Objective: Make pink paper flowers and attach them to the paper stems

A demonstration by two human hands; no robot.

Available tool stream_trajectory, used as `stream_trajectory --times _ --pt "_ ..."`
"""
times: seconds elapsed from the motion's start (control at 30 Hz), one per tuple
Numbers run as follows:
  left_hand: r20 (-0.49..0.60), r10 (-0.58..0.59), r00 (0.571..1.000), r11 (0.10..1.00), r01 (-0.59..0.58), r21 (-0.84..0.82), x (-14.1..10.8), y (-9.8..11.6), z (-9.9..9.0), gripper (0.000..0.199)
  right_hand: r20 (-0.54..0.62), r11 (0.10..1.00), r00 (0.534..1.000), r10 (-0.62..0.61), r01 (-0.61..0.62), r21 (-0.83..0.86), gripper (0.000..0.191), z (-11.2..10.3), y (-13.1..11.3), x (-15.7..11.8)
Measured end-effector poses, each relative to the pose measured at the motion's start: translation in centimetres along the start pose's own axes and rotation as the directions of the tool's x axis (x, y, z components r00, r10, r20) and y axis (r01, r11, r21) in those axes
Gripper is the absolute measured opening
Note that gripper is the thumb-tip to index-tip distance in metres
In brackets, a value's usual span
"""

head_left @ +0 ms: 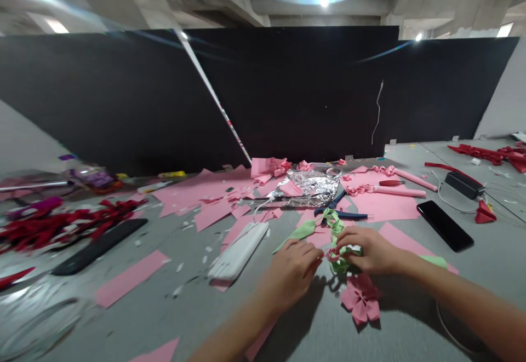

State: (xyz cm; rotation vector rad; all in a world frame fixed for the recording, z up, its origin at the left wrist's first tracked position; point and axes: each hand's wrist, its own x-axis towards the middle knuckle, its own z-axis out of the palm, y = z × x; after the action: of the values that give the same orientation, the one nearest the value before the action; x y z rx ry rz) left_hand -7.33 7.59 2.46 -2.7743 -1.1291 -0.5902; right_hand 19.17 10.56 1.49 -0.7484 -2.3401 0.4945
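Observation:
A curly green paper strip (335, 224) lies between my hands, with a small pink paper curl (332, 254) set against it. My right hand (367, 247) is closed over the green strip from the right, its fingers bent around the loops. My left hand (295, 269) has its fingers pressed together in a pinch at the left edge of the pink curl; the fingertips are partly hidden. Just below my right hand a pink folded paper flower (361, 299) lies on the grey table. A green paper leaf (299, 233) is beyond my left hand.
Blue-handled pliers (349, 216) and crumpled foil (312, 187) lie beyond the hands. A white power bank (240, 251) sits left, a black phone (446, 225) right. Pink paper sheets (176, 195) and scraps cover much of the table. A black partition (296, 93) stands behind.

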Motion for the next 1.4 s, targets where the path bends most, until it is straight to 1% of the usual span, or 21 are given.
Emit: stream_trajectory --times 0.07,0.1,0.17,0.2,0.27,0.33,0.37,0.43,0.5,0.57,0.7,0.77,0.83,0.9,0.97,1.03,1.1,1.17,1.23,1.3,1.4 --pt "-0.009 -0.039 0.999 0.998 0.039 -0.039 -0.2 -0.6 0.3 0.019 -0.032 0.984 0.989 0.142 -0.144 -0.101 0.02 -0.9 2.0 1.5" --pt "-0.014 -0.056 0.998 0.997 0.055 -0.063 -0.2 -1.0 0.4 0.018 -0.075 0.962 0.973 0.219 -0.229 -0.15 0.015 -1.4 3.4 2.6" --pt "-0.023 -0.077 0.997 0.992 0.074 -0.104 -0.2 -1.6 0.6 0.017 -0.151 0.914 0.935 0.32 -0.347 -0.209 0.017 -2.4 6.6 5.2" --pt "-0.024 -0.085 0.996 0.99 0.081 -0.119 -0.2 -1.9 0.8 0.016 -0.167 0.89 0.918 0.361 -0.392 -0.233 0.017 -2.8 8.3 6.6" --pt "-0.022 -0.099 0.995 0.986 0.095 -0.137 -0.2 -2.2 1.1 0.017 -0.167 0.851 0.893 0.419 -0.45 -0.271 0.023 -3.0 11.3 9.0" --pt "-0.013 -0.103 0.995 0.984 0.1 -0.15 -0.5 -2.3 1.4 0.017 -0.148 0.832 0.881 0.449 -0.472 -0.291 0.027 -2.6 13.4 10.7" --pt "-0.005 -0.105 0.994 0.982 0.103 -0.156 -0.6 -2.3 1.6 0.018 -0.14 0.83 0.88 0.454 -0.475 -0.291 0.028 -2.3 14.0 11.1" --pt "0.01 -0.108 0.994 0.98 0.109 -0.165 -1.0 -2.2 1.6 0.018 -0.135 0.844 0.886 0.444 -0.464 -0.268 0.024 -1.9 14.3 11.3" --pt "0.025 -0.109 0.994 0.98 0.112 -0.166 -1.3 -2.1 1.5 0.018 -0.142 0.877 0.902 0.407 -0.429 -0.215 0.016 -2.0 13.5 10.6" --pt "0.041 -0.097 0.994 0.982 0.102 -0.161 -1.5 -1.9 1.3 0.019 -0.159 0.915 0.92 0.358 -0.38 -0.138 0.018 -2.7 11.7 9.2" --pt "0.076 -0.068 0.995 0.981 0.081 -0.176 -1.7 -1.1 0.5 0.021 -0.184 0.951 0.933 0.31 -0.308 0.037 0.027 -5.0 6.3 4.9" --pt "0.057 -0.094 0.994 0.969 0.104 -0.222 -1.9 -0.2 -0.1 0.02 -0.167 0.947 0.935 0.314 -0.297 0.117 0.029 -5.9 3.2 2.6" --pt "0.019 -0.145 0.989 0.944 0.144 -0.297 -2.3 1.0 -0.8 0.017 -0.151 0.936 0.935 0.321 -0.289 0.202 0.026 -6.3 0.5 0.8" --pt "0.003 -0.179 0.984 0.917 0.168 -0.363 -2.7 2.4 -1.6 0.014 -0.147 0.924 0.931 0.333 -0.292 0.247 0.02 -6.2 -1.5 -0.7" --pt "0.009 -0.181 0.983 0.905 0.17 -0.391 -3.2 3.8 -2.3 0.012 -0.158 0.923 0.928 0.339 -0.294 0.249 0.018 -5.7 -2.9 -1.9" --pt "0.031 -0.17 0.985 0.907 0.168 -0.387 -3.6 4.8 -2.7 0.011 -0.166 0.929 0.931 0.326 -0.283 0.24 0.016 -5.0 -3.6 -2.6" --pt "0.065 -0.169 0.983 0.915 0.181 -0.361 -3.8 5.1 -2.8 0.011 -0.16 0.94 0.942 0.295 -0.256 0.226 0.013 -4.3 -3.9 -2.9" --pt "0.122 -0.172 0.978 0.925 0.202 -0.321 -3.7 5.0 -2.7 0.01 -0.159 0.95 0.949 0.271 -0.237 0.203 0.01 -3.9 -3.7 -2.8" --pt "0.211 -0.159 0.964 0.938 0.214 -0.271 -3.5 4.5 -2.6 0.01 -0.176 0.955 0.948 0.266 -0.234 0.182 0.008 -3.5 -3.3 -2.3" --pt "0.333 -0.128 0.934 0.952 0.21 -0.223 -3.4 4.2 -2.4 0.009 -0.184 0.954 0.941 0.283 -0.257 0.151 0.008 -3.3 -2.4 -1.6" --pt "0.491 -0.069 0.868 0.963 0.187 -0.195 -3.7 3.8 -2.3 0.004 -0.172 0.949 0.935 0.311 -0.295 0.113 0.01 -3.1 -0.6 -0.3"
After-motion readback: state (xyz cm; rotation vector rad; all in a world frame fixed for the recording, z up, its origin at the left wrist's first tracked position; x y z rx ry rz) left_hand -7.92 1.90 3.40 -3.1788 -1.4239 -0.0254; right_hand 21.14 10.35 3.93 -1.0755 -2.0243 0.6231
